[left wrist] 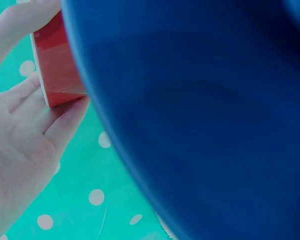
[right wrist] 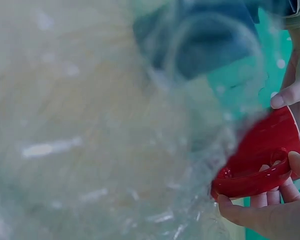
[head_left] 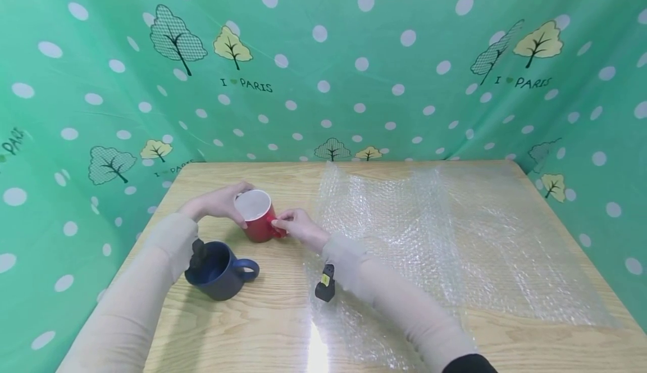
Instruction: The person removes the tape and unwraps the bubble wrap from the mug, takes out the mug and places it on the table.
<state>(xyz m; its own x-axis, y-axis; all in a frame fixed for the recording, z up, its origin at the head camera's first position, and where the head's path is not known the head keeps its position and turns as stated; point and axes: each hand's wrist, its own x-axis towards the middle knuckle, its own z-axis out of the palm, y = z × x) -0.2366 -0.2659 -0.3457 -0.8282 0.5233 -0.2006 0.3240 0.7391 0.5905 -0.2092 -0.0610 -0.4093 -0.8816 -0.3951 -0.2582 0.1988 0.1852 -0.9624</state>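
A red mug (head_left: 259, 228) with a white inside stands toward the left of the table. My left hand (head_left: 222, 201) spans its rim and far side, thumb on the near side and fingers behind. With thumb and fingers my right hand (head_left: 302, 228) pinches the mug's handle (right wrist: 255, 182), as the right wrist view shows. Nearer to me, below my left wrist, is a dark blue mug (head_left: 224, 283) with its handle pointing right. Its blue wall (left wrist: 190, 125) fills most of the left wrist view and covers part of the red mug (left wrist: 60, 60) there.
Clear bubble wrap (head_left: 384, 221) covers the middle and right of the wooden table (head_left: 273, 328), passing under my right forearm. In the right wrist view the bubble wrap (right wrist: 90, 125) blurs much of the scene. A green dotted cloth (head_left: 354, 109) hangs behind and at the sides.
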